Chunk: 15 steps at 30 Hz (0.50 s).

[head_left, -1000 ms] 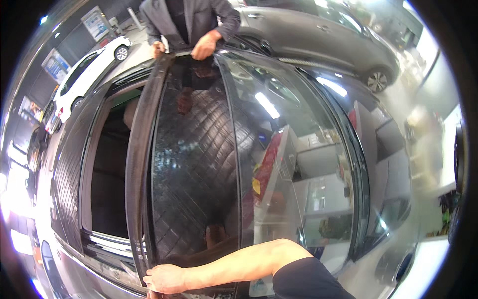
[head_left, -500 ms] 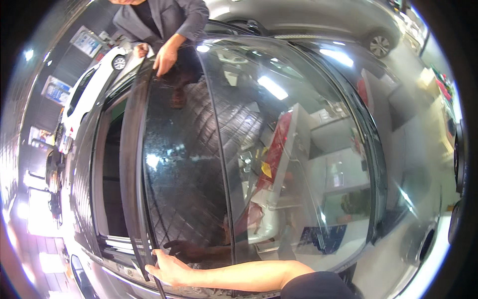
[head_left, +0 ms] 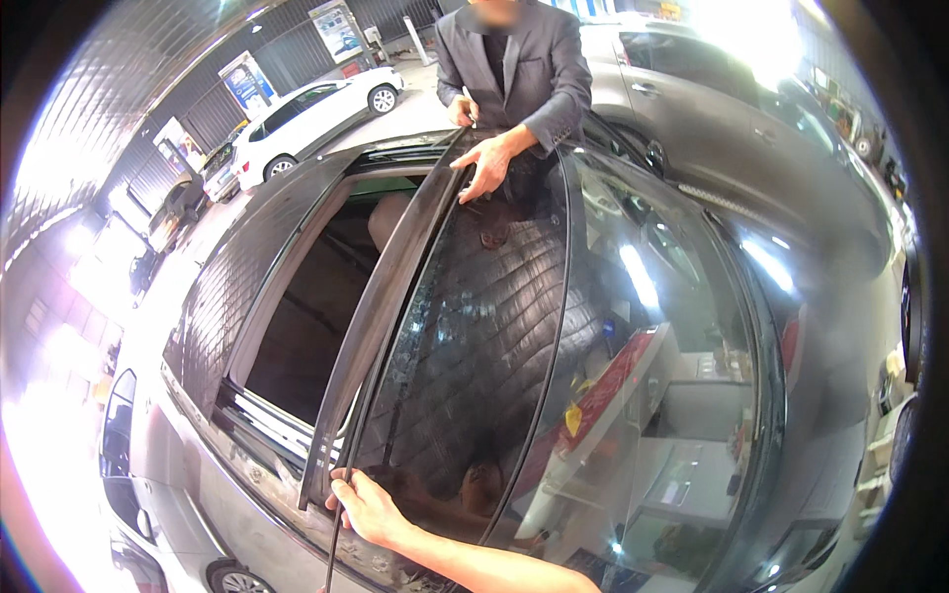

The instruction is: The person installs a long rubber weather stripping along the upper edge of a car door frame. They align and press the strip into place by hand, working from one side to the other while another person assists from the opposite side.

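At seven o'clock in the view, the person's right hand (head_left: 368, 509) has its grip closed around a thin black flexible strip (head_left: 334, 553), which hangs toward the lower edge. Just beside it, a long dark flat bar (head_left: 384, 287) slants from seven toward twelve o'clock, between a rectangular dark roof opening (head_left: 306, 326) at nine and a glossy black glass panel (head_left: 474, 336). At twelve, a grey-jacketed co-worker's hand (head_left: 486, 163) reaches over the bar's far end. The left hand's grip cannot be told.
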Motion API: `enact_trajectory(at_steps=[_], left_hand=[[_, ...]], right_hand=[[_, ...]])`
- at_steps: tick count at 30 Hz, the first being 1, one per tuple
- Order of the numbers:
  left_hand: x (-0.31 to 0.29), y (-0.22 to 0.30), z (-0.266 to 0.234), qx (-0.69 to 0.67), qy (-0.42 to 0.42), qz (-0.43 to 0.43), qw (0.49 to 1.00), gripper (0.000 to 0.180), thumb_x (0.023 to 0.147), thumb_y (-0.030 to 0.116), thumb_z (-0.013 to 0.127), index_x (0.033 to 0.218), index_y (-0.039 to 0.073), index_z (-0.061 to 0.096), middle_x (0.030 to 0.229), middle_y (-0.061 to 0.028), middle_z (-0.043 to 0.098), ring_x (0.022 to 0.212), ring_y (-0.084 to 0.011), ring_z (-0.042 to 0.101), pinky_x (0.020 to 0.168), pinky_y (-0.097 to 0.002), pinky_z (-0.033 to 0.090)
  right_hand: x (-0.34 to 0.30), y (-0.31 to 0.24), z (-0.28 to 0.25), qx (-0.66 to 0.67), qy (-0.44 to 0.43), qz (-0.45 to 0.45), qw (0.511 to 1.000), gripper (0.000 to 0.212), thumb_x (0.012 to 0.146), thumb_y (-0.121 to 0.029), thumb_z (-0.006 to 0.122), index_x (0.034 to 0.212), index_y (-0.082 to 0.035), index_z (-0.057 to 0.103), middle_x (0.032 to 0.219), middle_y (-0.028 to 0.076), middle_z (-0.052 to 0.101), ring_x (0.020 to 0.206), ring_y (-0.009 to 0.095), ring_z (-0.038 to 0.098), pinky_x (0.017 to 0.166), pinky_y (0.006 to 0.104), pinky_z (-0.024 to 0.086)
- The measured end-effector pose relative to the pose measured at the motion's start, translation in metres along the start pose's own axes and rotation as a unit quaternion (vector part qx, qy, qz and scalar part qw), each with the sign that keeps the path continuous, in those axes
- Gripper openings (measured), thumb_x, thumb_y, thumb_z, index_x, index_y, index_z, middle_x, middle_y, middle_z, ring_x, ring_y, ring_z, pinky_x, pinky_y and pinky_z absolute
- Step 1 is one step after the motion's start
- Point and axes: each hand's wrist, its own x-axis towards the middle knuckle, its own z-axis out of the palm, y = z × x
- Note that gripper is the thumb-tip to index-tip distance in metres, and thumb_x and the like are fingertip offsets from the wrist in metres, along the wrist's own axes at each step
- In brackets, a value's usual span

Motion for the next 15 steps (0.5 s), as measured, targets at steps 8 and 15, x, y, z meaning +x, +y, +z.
enact_trajectory(at_steps=[8,15], left_hand=[[0.017,0.031,-0.001,-0.289,-0.103,-0.208,0.929,0.039,0.102,0.031,0.048,0.091,-0.001,0.067,0.069,-0.0052,0.062,0.059,-0.0122,0.056,0.057,-0.0288,0.046],[0.037,0.049,-0.006,-0.328,-0.133,-0.193,0.915,0.031,0.099,0.027,0.054,0.081,0.003,0.061,0.065,-0.0042,0.061,0.056,-0.0119,0.054,0.051,-0.0284,0.041]], right_hand=[[-0.007,-0.011,-0.014,-0.027,0.013,-0.012,0.999,0.039,0.104,-0.022,0.048,0.135,0.002,0.047,0.089,0.004,0.066,0.060,0.007,0.051,0.058,0.0229,0.046],[-0.026,0.019,-0.004,-0.108,0.048,-0.029,0.993,0.035,0.100,-0.023,0.057,0.129,-0.004,0.051,0.090,0.004,0.067,0.069,0.007,0.056,0.060,0.0243,0.049]])
